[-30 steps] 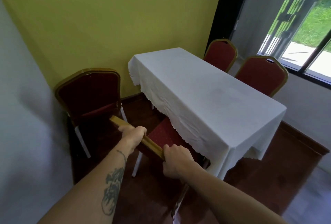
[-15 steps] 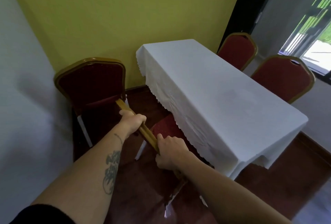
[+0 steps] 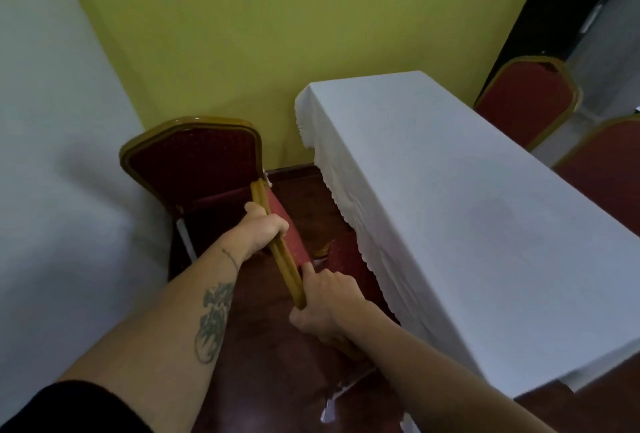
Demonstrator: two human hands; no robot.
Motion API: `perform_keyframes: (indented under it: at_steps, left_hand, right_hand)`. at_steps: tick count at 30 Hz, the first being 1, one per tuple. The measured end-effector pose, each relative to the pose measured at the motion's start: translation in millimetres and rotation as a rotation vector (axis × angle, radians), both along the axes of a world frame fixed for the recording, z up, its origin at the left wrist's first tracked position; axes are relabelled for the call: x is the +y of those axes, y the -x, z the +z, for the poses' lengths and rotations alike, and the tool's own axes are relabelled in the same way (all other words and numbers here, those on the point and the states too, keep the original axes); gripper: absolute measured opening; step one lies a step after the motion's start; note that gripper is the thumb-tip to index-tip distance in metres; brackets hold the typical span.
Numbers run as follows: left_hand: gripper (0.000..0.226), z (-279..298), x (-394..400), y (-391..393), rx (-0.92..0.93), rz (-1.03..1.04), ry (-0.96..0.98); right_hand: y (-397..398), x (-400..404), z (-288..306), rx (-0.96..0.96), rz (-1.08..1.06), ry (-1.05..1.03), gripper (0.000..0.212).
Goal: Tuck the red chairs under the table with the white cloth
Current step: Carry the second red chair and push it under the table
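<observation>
The table with the white cloth (image 3: 467, 211) runs from the yellow wall toward the lower right. Close beside its near long side stands a red chair (image 3: 292, 235) with a gold frame; its seat reaches under the cloth's hanging edge. My left hand (image 3: 263, 228) and my right hand (image 3: 322, 304) are both closed on the gold top rail of its backrest. A second red chair (image 3: 197, 162) stands behind it in the corner, apart from the table. Two more red chairs (image 3: 526, 100) (image 3: 609, 169) stand along the table's far side.
A white wall (image 3: 62, 190) closes in on the left and a yellow wall (image 3: 277, 34) lies ahead. The floor (image 3: 263, 380) is dark red-brown wood. A dark window frame (image 3: 540, 10) rises at the upper right.
The view has swung left and nearer to the table. The held chair's backrest now lies closer to the cloth's edge and more end-on, with both hands still on its rail.
</observation>
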State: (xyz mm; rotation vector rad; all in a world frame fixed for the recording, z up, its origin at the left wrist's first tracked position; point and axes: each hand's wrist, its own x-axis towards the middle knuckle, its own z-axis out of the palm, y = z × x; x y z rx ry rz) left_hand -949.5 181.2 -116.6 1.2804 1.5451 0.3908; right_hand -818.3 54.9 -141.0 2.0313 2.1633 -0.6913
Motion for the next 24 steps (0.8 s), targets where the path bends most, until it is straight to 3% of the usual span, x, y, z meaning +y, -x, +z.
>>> perform_keyframes:
  at_steps: [8,13,18,24]
  left_hand:
    - [0.089,-1.4,10.1,-20.3,-0.029,0.016,0.047]
    - [0.095,3.9,19.4,-25.5,0.041,0.004,0.050]
    - [0.070,8.6,25.4,-19.1,0.079,-0.065,0.125]
    - [0.046,32.3,59.4,9.0,0.204,-0.174,0.078]
  right_hand:
    - [-32.8,10.6,-3.1,0.155,-0.011,0.083,0.095]
    - [-30.5,22.2,-6.1,0.147,-0.044,0.106,0.099]
    - [-33.8,45.3,16.0,0.077,0.003,0.151,0.100]
    - [-34.9,91.5,64.1,0.209,0.008,-0.031,0.071]
